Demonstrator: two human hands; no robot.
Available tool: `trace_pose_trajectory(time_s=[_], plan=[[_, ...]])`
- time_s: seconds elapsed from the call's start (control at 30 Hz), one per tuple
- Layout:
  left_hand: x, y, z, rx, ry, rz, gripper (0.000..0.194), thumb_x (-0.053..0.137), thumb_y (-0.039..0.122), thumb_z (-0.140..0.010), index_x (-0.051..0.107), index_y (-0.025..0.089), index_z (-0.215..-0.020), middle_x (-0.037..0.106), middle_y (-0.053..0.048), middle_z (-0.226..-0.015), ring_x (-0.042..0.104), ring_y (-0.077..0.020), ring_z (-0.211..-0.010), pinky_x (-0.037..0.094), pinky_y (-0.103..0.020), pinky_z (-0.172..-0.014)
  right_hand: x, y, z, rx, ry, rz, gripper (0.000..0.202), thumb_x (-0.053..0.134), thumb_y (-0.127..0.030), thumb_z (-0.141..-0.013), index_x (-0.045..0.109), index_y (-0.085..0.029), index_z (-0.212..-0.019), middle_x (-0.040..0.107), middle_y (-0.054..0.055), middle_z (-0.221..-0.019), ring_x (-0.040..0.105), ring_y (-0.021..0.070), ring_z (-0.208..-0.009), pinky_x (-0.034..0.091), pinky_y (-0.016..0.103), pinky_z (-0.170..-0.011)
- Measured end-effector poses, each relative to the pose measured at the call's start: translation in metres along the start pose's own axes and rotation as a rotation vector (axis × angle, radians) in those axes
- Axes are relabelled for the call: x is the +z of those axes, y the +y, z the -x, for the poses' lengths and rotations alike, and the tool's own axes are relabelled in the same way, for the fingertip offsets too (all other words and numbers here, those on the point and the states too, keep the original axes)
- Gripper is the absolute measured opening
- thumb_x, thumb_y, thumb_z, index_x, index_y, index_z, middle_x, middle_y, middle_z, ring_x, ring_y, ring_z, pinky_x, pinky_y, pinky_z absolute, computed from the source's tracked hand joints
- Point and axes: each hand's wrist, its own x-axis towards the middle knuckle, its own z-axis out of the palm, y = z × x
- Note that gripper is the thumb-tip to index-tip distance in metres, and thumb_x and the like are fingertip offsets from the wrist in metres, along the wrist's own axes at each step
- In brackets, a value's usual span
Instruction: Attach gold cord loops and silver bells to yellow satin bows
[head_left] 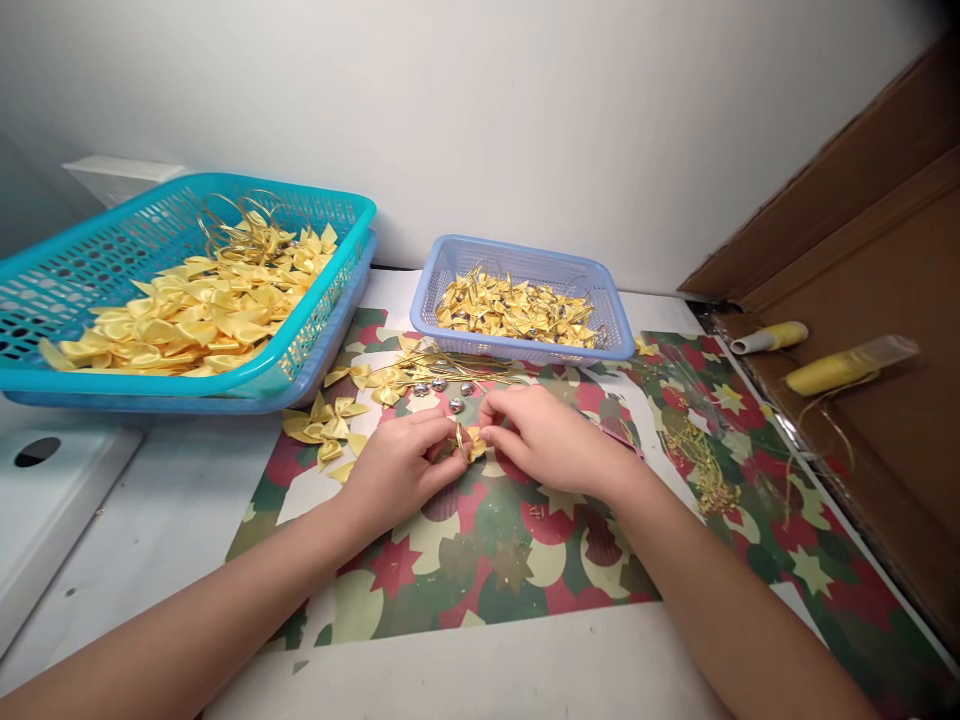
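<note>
My left hand [409, 452] pinches a loop of gold cord [460, 438] over the patterned sheet. Facing it, my right hand [536, 435] has its fingers closed at a small yellow bow [477, 444], which lies between the two hands. Just beyond my fingertips are several silver bells [456, 405]. Behind the bells, lengths of gold cord [472, 370] are spread out. More yellow bows [326, 425] lie loose to the left of my left hand.
A teal basket [281, 360] of yellow bows stands at the left, stacked on a blue one. A lilac basket [525, 347] holds bows with cords. Thin gold strands [705, 465] lie at the right, near yellow rolls [832, 370] and cardboard [862, 210].
</note>
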Motion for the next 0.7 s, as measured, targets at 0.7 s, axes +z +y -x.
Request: trace_pose_trajectory(time_s=[0.7], plan=[[-0.003,0.002,0.001,-0.005,-0.121,0.103,0.016,0.054,0.018,-0.080,0.061,0.018,-0.066,0.044,0.005,-0.053,0.042,-0.0099,-0.050,0.031,-0.021,-0.051,-0.028,0.014,0.014,0.060,0.060,0.240,0.016,0.051,-0.013,-0.087,0.056,-0.019,-0.073,0.061,0.004,-0.077,0.054,0.0164,-0.073,0.033,0.027,-0.063]])
